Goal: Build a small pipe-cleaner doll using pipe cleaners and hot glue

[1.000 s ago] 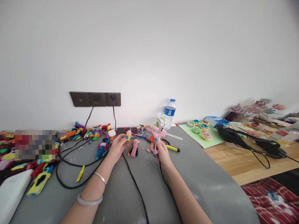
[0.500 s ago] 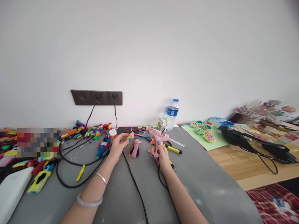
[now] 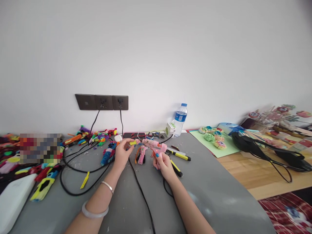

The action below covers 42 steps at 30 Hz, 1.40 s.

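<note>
My right hand [image 3: 162, 164] is wrapped round the handle of a pink hot glue gun [image 3: 156, 147], its nozzle pointing left. Between the fingertips of my left hand [image 3: 124, 149] is a small pink and yellow fuzzy piece [image 3: 134, 142]. The nozzle is right at this piece; whether they touch I cannot tell. Just below the gun, a pink fuzzy pipe-cleaner figure [image 3: 141, 155] with orange and black parts lies on the grey table [image 3: 126, 201].
Black cables [image 3: 140, 185] run across the table. Two yellow-black cutters [image 3: 179, 155] lie right of the gun. A water bottle [image 3: 180, 119] stands by the wall. Colourful pipe-cleaner pieces [image 3: 99, 138] lie at the left, and paper flowers on a green sheet [image 3: 226, 150] at the right.
My right hand has turned the glue gun and moved it left, bringing its nozzle to the small piece in my left hand. The left hand has barely moved.
</note>
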{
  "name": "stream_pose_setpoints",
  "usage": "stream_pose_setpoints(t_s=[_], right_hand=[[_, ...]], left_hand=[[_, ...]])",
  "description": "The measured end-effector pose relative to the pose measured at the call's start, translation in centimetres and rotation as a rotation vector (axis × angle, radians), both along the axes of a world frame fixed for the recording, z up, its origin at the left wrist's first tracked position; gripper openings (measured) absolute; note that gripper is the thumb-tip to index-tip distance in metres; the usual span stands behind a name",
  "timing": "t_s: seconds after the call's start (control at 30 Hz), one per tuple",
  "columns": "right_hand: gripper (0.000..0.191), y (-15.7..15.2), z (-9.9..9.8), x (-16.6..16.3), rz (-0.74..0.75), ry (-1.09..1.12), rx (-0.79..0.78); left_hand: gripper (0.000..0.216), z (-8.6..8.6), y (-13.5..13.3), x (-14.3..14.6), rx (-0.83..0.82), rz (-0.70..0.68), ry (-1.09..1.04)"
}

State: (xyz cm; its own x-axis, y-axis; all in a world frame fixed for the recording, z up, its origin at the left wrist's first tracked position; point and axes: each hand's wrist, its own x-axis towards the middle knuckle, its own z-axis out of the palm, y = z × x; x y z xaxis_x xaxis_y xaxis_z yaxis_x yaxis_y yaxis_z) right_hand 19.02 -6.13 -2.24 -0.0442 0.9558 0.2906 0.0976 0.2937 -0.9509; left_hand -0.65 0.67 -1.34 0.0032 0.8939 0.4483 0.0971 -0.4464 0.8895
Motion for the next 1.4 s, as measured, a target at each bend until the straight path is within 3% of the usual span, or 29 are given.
stream_pose_setpoints(t_s=[1.03,1.4], right_hand=[[0.049,0.24,-0.79,0.12,-0.006,-0.133,0.019],[0.048,-0.02,-0.43,0.01,-0.024,-0.143,0.035]], left_hand=[[0.016,0.31,-0.03,0.18,0.024,0.041,-0.082],[0.019,0.23,0.29,0.17,-0.073,0.040,-0.208]])
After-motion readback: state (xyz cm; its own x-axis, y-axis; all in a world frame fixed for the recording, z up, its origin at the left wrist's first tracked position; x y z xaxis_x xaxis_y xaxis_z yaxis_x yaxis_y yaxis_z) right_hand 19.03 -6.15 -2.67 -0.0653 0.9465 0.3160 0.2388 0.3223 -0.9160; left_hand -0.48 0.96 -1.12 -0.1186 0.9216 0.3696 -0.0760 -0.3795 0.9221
